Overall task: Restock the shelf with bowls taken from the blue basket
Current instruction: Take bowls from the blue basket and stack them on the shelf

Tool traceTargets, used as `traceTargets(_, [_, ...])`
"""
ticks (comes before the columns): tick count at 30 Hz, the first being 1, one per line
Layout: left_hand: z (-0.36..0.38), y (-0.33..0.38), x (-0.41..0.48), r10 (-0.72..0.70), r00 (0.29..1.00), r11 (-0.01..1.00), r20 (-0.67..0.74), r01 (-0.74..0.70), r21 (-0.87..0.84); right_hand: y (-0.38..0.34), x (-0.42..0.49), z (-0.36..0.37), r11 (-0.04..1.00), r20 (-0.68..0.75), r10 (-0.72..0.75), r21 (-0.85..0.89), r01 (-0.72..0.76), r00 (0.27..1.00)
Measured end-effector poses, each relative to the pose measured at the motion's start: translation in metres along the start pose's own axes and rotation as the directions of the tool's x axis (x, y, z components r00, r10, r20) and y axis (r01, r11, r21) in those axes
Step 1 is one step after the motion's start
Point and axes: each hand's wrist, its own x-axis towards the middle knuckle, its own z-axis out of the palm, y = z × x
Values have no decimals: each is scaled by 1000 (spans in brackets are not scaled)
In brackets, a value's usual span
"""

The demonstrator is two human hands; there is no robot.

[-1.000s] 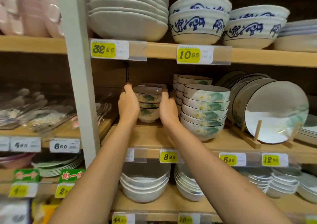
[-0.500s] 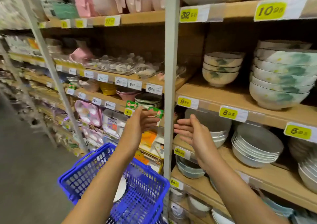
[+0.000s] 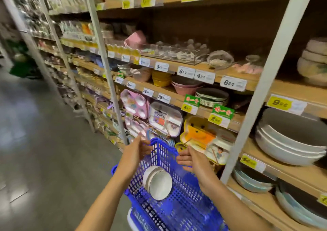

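A blue plastic basket point(image 3: 178, 202) sits low in front of me, beside the shelving. Inside it lies a small stack of pale bowls point(image 3: 157, 184), tipped on its side with the undersides facing me. My left hand point(image 3: 137, 150) hovers over the basket's far left rim, fingers apart, holding nothing. My right hand point(image 3: 192, 158) hovers over the far right rim, palm turned inward, also empty. Both hands are above the bowls and apart from them. A stack of green-patterned bowls point(image 3: 314, 66) stands on the wooden shelf point(image 3: 292, 91) at the far right edge.
White metal uprights point(image 3: 265, 82) divide the shelving. Large white bowls point(image 3: 290, 142) fill the lower right shelf. Children's divided plates point(image 3: 165, 118) hang just beyond the basket. Pink and yellow bowls point(image 3: 161, 77) sit on middle shelves. Grey aisle floor point(image 3: 44, 142) stretches away on the left.
My hands left the green-patterned bowls on the shelf and came down empty over the blue basket. My view swung left and downward, bringing the basket's bowls into sight.
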Motion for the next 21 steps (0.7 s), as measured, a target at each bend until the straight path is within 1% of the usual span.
traceTargets(3, [-28, -14, 44, -44, 998, 991, 51, 38, 130, 14, 29, 37, 997, -30, 80, -19, -81, 996])
traceTargets(5, [-43, -27, 72, -48, 992, 968, 117, 17, 252, 27, 47, 58, 987, -60, 158, -25, -159, 986])
traceTargets(8, [-51, -49, 115, -93, 979, 938, 182, 25, 345, 52, 73, 77, 961, -88, 263, -60, -268, 961])
traceTargets(10, [-45, -71, 141, -163, 961, 903, 223, 55, 425, 77, 90, 81, 928, -125, 363, -37, -370, 923])
traceTargets(12, [-35, -97, 158, -269, 929, 857, 253, 111, 504, 102, 106, 80, 879, -156, 472, 11, -477, 867])
traceTargets(15, [-24, -141, 169, -433, 877, 784, 208, 253, 567, 140, 126, 77, 809, -202, 581, 42, -586, 788])
traceTargets(17, [-16, -174, 174, -523, 836, 736, 164, 346, 581, 167, 146, 74, 788, -270, 599, 27, -616, 754])
traceTargets(18, [-13, -192, 176, -566, 813, 711, 139, 396, 580, 180, 158, 73, 788, -305, 587, 1, -616, 750])
traceTargets(19, [-9, -211, 178, -616, 780, 681, 107, 458, 572, 193, 172, 71, 786, -318, 575, -41, -617, 754])
traceTargets(21, [-3, -245, 179, -686, 726, 610, 49, 538, 582, 214, 198, 69, 779, -324, 556, -118, -616, 765])
